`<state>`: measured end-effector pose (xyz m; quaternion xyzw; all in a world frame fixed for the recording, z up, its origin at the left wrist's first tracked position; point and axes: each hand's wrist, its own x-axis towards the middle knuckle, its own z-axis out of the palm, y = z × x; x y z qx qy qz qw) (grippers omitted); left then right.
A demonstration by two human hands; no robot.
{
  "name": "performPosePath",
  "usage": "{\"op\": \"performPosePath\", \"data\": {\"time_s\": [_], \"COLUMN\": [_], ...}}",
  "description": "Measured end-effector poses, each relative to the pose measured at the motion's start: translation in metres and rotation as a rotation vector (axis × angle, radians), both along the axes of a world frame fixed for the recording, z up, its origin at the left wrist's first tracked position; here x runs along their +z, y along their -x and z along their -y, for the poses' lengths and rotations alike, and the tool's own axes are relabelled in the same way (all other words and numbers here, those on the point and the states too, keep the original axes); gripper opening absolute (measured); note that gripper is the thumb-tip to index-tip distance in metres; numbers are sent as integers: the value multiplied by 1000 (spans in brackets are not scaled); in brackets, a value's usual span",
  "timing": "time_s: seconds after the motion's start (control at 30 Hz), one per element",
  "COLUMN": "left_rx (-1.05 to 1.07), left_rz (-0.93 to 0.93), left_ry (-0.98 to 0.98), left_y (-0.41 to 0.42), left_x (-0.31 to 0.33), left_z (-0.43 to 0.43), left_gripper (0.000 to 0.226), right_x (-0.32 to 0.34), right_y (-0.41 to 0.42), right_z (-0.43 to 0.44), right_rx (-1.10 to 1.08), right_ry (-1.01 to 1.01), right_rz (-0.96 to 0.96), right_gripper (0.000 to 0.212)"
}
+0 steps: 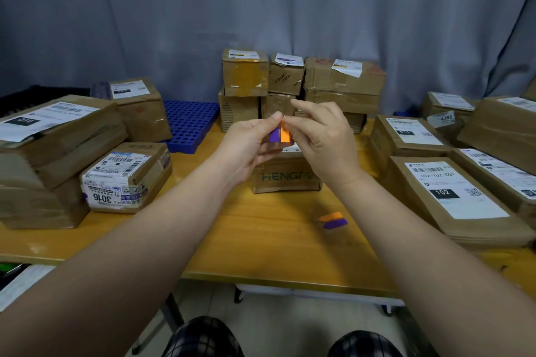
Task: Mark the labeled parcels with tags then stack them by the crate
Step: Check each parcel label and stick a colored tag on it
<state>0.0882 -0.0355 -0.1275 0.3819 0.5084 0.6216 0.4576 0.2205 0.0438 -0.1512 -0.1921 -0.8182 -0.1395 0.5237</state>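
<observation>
Above the table's middle my left hand [255,140] holds a small pad of purple and orange tags [280,135] upright. My right hand [322,136] pinches the top edge of the orange strip with thumb and forefinger. Right below the hands stands a small brown parcel printed HENGP [285,177], its top mostly hidden by them. A second purple and orange tag pad [333,220] lies on the wooden table [261,235] to the right of that parcel. Stacked parcels with tagged labels [301,84] stand at the back, next to a blue perforated crate [188,124].
Labeled cardboard parcels crowd both sides: a stack with one marked 3016 [124,177] on the left and flat ones marked 102 [452,197] and 010 [412,133] on the right. A grey curtain hangs behind. My knees show below the table's front edge.
</observation>
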Motion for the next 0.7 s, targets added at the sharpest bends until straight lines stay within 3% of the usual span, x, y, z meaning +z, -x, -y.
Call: {"op": "performPosePath", "data": {"time_s": [0.17, 0.23, 0.3, 0.43, 0.7], "left_rx": [47, 234, 348, 106, -339], "left_rz": [-43, -75, -224, -660, -1214], "left_ry": [25, -10, -60, -79, 138], "left_y": [2, 6, 11, 11, 12], "left_x": [-4, -6, -10, -25, -70], "left_z": [5, 5, 6, 12, 9], "left_gripper": [18, 13, 16, 13, 22], "right_x": [3, 4, 4, -4, -32], "right_y": [-5, -6, -8, -11, -6], "right_z": [11, 15, 17, 11, 3], "right_rx": [124, 186, 217, 107, 58], "right_ry": [209, 367, 542, 752, 946], "right_rz": [13, -97, -255, -285, -120], "right_gripper": [12, 6, 5, 11, 9]}}
